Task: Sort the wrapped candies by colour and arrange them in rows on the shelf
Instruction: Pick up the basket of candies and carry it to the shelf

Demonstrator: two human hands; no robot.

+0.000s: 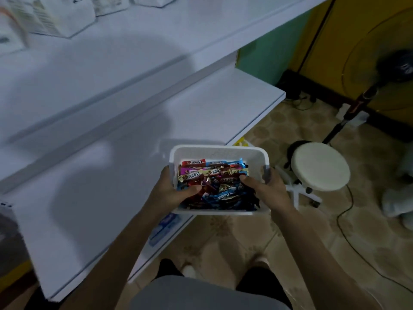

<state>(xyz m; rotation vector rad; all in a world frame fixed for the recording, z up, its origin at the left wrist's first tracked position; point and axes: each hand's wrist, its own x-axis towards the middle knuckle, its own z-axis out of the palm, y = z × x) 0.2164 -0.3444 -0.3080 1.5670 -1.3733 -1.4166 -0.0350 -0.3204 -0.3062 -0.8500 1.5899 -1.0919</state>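
a grey shirt fills 6 o'clock, with black shorts just above it over both thighs. the left hand and right hand are bare, as are both forearms.

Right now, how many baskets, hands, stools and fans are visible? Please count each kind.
basket: 1
hands: 2, left hand and right hand, both gripping the basket
stool: 1
fan: 1
Total: 5
The candies lie piled in the basket, too many to count.

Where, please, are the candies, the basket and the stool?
candies (214, 182): head view, middle of pile.
basket (218, 153): head view, far wall.
stool (320, 166): head view, seat top.
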